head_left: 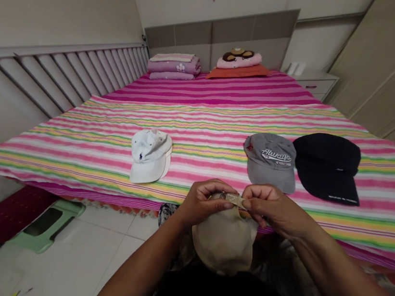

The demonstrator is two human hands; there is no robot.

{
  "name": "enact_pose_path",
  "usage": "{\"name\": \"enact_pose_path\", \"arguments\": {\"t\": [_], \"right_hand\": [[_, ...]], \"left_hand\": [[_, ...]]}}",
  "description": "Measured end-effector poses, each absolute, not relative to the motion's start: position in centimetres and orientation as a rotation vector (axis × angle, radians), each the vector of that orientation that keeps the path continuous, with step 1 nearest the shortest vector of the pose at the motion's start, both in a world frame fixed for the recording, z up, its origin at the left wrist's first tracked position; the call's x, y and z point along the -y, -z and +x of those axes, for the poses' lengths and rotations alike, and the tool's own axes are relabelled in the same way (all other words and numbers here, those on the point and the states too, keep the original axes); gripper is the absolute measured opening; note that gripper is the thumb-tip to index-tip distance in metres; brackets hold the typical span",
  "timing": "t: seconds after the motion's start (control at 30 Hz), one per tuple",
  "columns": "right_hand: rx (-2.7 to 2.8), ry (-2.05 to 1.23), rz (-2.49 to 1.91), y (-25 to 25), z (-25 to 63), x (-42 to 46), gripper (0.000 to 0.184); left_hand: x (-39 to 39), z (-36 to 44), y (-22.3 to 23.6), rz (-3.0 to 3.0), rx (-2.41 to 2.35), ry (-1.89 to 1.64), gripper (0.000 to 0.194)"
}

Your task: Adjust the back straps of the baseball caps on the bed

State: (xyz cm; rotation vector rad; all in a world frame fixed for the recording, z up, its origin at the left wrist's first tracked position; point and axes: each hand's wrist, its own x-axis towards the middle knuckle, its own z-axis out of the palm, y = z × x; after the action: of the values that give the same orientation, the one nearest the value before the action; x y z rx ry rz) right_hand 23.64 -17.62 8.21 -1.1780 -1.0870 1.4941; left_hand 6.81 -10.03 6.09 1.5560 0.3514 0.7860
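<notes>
A beige cap is held close to my body, its rounded crown hanging below my hands. My left hand is closed on the cap's back strap, thumb on top. On the strap's other end my right hand pinches with thumb and fingers. Ahead on the bed lie a white cap, with what looks like a second pale brim under it, a grey cap with white lettering, and a black cap touching the grey one.
The bed has a striped cover. Folded purple bedding and a pink cushion sit by the headboard. On the left are a white railing and a green stool. A white nightstand stands at the right.
</notes>
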Motion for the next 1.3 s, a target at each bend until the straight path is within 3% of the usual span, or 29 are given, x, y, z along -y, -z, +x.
{"name": "enact_pose_path", "arguments": {"t": [1.0,1.3], "right_hand": [[0.911,-1.425,-1.12,-7.3,21.9,17.9,0.021],[0.852,-1.458,-0.943,-7.5,21.8,18.1,0.02]], "left_hand": [[10.4,6.8,-6.9,1.779,-0.366,-0.943,0.024],[10.7,6.8,-5.9,1.479,-0.42,-0.926,0.021]]}}
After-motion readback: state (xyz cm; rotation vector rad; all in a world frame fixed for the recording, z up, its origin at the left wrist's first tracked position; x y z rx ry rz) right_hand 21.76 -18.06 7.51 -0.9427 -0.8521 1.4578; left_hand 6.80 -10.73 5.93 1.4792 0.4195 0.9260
